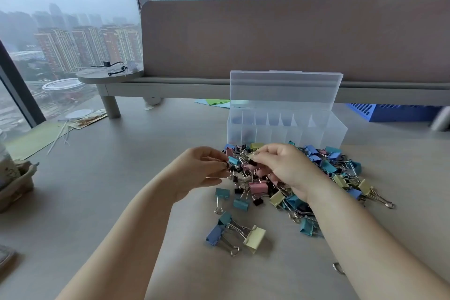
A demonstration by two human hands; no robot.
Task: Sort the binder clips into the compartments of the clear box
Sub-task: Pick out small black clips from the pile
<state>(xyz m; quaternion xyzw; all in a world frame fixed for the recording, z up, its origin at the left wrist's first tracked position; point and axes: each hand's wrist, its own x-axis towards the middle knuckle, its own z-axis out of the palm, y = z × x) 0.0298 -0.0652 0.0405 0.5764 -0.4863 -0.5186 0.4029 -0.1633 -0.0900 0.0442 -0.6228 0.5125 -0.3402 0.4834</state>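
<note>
Narrow grips: left hand point(202, 170) pinches a black clip point(226, 165), right hand point(285, 168) a second clip point(253, 159), over the pile point(328, 168). The box point(287, 133) stands open just behind.

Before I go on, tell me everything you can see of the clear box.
The clear box is a long case of frosted see-through plastic, standing on the table just behind the pile of binder clips. Its hinged lid is open and stands upright at the back. Thin walls split the inside into one row of narrow compartments; no clips show plainly in them, though the leftmost looks darker. The nearest clips lie close to its front wall.
</note>
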